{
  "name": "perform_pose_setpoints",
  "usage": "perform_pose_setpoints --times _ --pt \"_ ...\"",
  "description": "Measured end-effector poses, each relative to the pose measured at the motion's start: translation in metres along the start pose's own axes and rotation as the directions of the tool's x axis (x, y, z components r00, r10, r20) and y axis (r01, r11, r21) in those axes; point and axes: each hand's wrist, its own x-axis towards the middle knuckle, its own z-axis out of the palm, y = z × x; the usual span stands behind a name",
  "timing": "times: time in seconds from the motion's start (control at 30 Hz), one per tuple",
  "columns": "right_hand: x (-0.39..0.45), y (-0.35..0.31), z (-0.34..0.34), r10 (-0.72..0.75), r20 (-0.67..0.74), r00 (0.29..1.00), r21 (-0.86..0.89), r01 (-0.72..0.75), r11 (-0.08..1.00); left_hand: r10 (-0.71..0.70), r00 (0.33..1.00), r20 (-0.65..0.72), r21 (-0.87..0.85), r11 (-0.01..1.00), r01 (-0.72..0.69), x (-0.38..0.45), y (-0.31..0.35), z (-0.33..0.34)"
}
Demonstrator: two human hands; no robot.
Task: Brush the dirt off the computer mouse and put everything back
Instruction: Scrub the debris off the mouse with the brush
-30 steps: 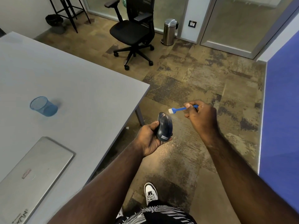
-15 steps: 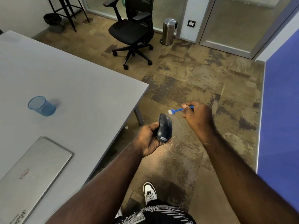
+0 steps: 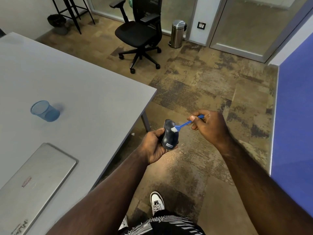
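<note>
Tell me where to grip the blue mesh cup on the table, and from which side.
Grip the blue mesh cup across its side wall, near mid-height, coming from its right, the side facing the person. It stands upright with the open rim up and tapers toward the base, so a wrap around the wall should probably seat well. The grey table around it is bare, and both hands are occupied now.

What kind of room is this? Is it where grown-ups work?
Most likely, yes: it looks like an office or meeting room. There is a big grey table with a closed laptop on it, a black swivel office chair on the carpet, and glass partition walls behind.
</note>
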Motion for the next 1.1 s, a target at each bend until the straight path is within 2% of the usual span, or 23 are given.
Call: perform_pose_setpoints --times 0.1,0.23,0.33,0.47,0.6,0.73,0.87,1.03,1.1 --pt "0.001 0.0 0.001 0.0 -0.062 0.998 -0.044 -0.003 0.999 -0.012 1.0 0.022 -0.036 0.999 0.013 0.001 -0.001 0.001" --pt "-0.001 -0.002 0.002 -0.056 -0.011 0.998 -0.039 0.055 0.998 -0.006 1.0 0.024 -0.038 0.999 0.006 0.002 -0.003 0.002" --pt "0.003 -0.002 -0.002 -0.028 -0.054 0.998 -0.057 0.025 0.998 -0.015 1.0 0.027 -0.06 0.998 0.017 0.001 -0.004 0.001" --pt "-0.001 -0.005 -0.001 -0.079 0.03 0.996 0.0 0.079 0.997 0.0 1.0 0.003 -0.003 1.0 0.0 0.0 0.0 0.002" --pt "0.001 -0.007 -0.001 -0.052 -0.056 0.997 -0.053 0.049 0.997 -0.002 1.0 -0.001 -0.004 1.0 0.002 -0.001 0.001 0.002" --pt "-0.007 -0.014 0.004 -0.139 0.093 0.986 0.048 0.135 0.99 0.012 1.0 -0.012 0.059 0.998 -0.011 -0.001 0.0 0.004" --pt "-0.002 -0.016 0.007 -0.071 -0.017 0.997 -0.045 0.071 0.996 0.01 1.0 0.003 0.046 0.999 -0.01 0.0 -0.001 0.003" --pt "-0.001 -0.02 0.007 -0.106 0.06 0.993 -0.004 0.107 0.994 0.002 1.0 0.007 0.074 0.997 -0.003 -0.001 -0.004 0.002" --pt "0.002 -0.019 0.007 -0.071 0.011 0.997 -0.063 0.072 0.995 0.0 1.0 0.011 0.065 0.998 0.0 -0.001 -0.004 0.002"
